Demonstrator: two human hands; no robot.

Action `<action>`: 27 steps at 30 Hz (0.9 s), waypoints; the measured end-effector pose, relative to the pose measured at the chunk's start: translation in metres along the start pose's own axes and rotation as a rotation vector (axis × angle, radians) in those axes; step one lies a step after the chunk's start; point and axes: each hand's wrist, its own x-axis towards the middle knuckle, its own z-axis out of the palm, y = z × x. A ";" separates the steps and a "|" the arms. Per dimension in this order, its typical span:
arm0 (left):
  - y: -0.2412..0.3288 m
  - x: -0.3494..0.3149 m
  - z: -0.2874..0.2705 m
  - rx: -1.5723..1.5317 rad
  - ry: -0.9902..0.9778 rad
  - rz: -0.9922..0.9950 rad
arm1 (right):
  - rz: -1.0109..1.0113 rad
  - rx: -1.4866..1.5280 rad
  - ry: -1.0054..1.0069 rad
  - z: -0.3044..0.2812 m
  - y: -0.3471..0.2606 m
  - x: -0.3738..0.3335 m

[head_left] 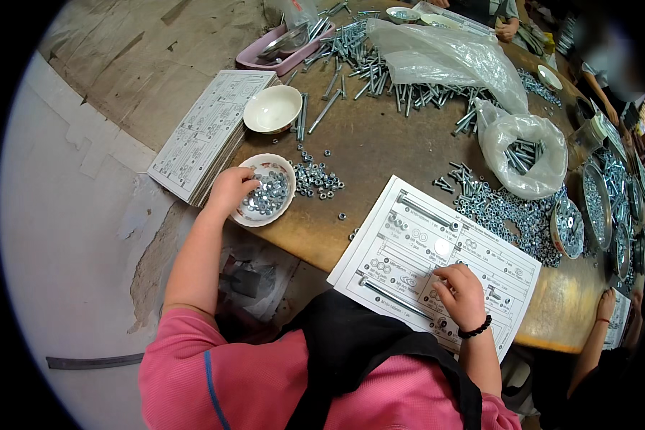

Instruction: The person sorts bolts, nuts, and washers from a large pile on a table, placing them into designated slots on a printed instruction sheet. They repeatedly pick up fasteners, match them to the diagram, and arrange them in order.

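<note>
A white bowl with a patterned inside (pixel 289 172) stands at the table's left edge, holding many small metal nuts (pixel 266 197). My left hand (pixel 231 190) reaches over its near-left rim, its fingers curled down onto the nuts; what the fingertips pinch is hidden. In front of me, a large white sheet printed with drawings of bolts, nuts and washers (pixel 423 215) overhangs the table edge. Above its lower right part is my right hand (pixel 460 292), with a dark beaded bracelet (pixel 474 328) at the wrist. Its thumb and bent forefinger are apart, with nothing visible between them.
A stack of printed sheets (pixel 211 132) and an empty white bowl (pixel 273 109) sit left. Loose nuts (pixel 315 179) lie beside the filled bowl. Behind are long bolts (pixel 358 54), a pink tray (pixel 254 57) and plastic bags (pixel 444 57). Other people's hands (pixel 507 29) are around the table.
</note>
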 end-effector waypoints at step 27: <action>0.253 -0.001 0.105 -0.107 -0.466 0.814 | 0.044 -0.048 0.147 -0.029 0.018 -0.006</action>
